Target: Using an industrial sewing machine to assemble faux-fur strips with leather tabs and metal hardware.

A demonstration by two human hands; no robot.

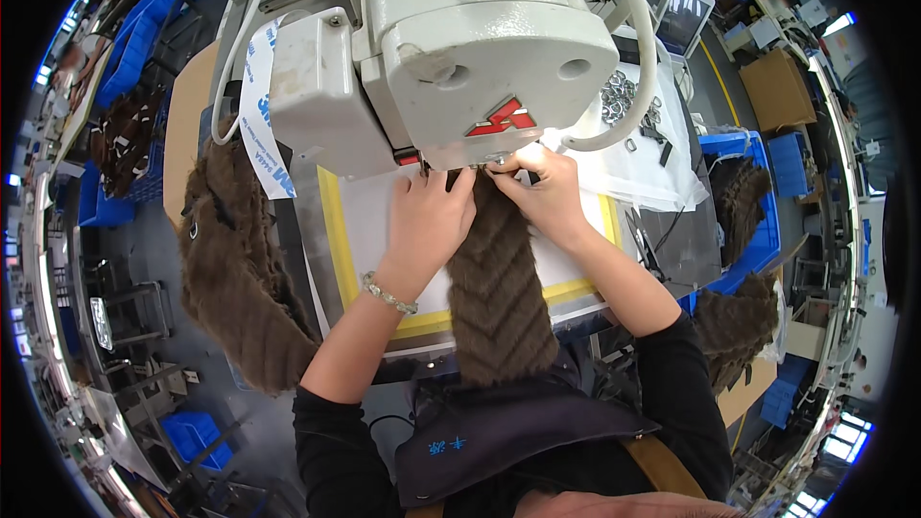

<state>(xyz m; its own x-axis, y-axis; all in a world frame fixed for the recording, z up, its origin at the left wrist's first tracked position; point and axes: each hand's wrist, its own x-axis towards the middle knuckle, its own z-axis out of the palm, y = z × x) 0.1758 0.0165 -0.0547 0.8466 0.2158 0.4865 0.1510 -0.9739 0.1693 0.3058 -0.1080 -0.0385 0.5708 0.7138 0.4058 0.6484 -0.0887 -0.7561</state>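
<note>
A long brown fur strip (504, 293) with a chevron pattern runs from under the head of a white sewing machine (499, 67) toward my lap, its near end hanging over the table edge. My left hand (432, 216) grips the strip's far end from the left, fingers bent and fingertips close to the needle area. On the other side, my right hand (545, 194) pinches the same end, thumb and forefinger together beside the machine's foot. The machine head partly hides the fingertips and the stitching point. Yellow tape (336, 240) borders the white work surface beneath.
More brown fur (245, 278) lies along the left side. To the right, a white plastic sheet (662, 168) carries many metal rings (622, 101). A blue bin (763, 254) holds fur, and another fur piece (734, 326) lies below it. A tablet (683, 19) stands behind the sheet.
</note>
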